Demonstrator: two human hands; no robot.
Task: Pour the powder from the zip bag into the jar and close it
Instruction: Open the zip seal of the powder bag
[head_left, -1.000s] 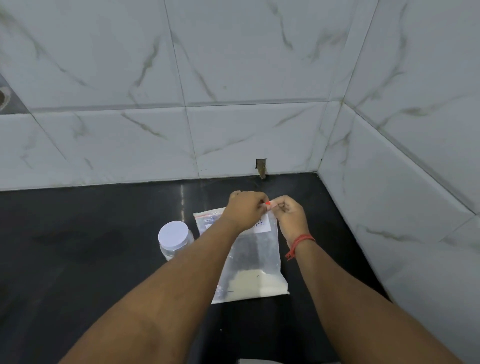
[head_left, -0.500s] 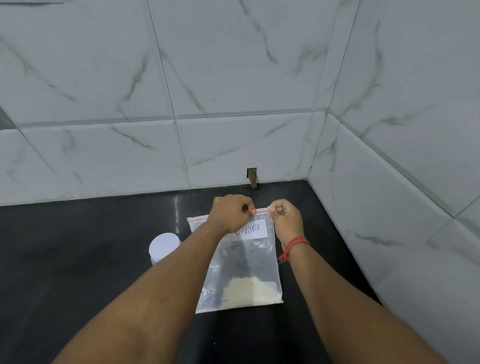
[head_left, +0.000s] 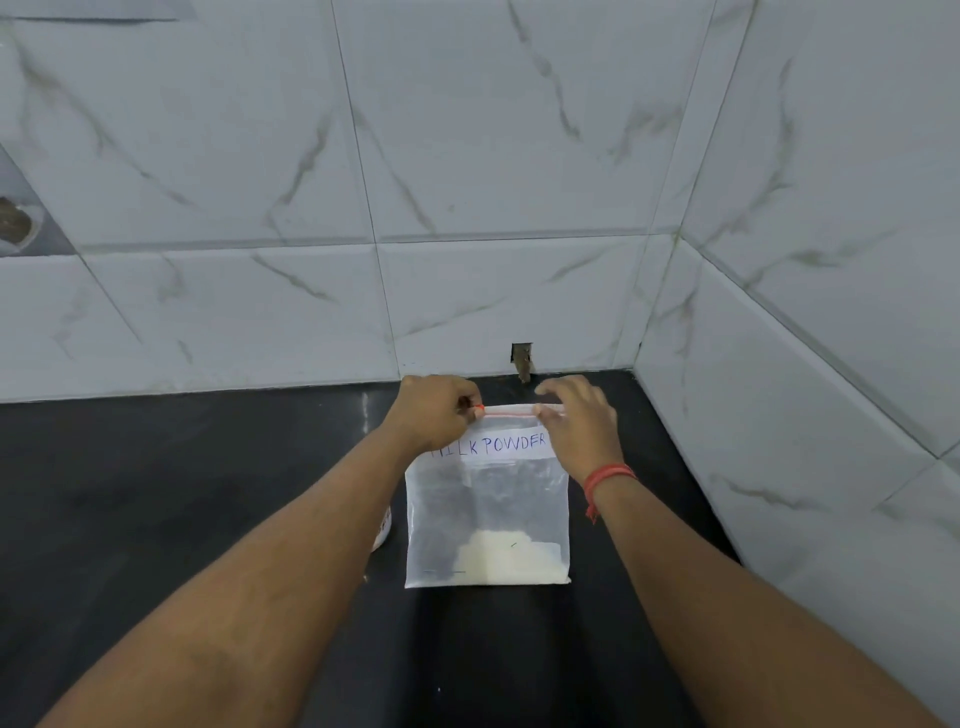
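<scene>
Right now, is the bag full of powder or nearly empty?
Nearly empty. The powder fills only a low band at the near end of the bag; the rest is clear.

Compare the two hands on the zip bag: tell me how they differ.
The left hand is a tight fist pinching the top edge of the zip bag; the right hand pinches it with looser, straighter fingers. The right wrist wears a red thread; the left wrist is bare. Both grip the red zip strip.
</scene>
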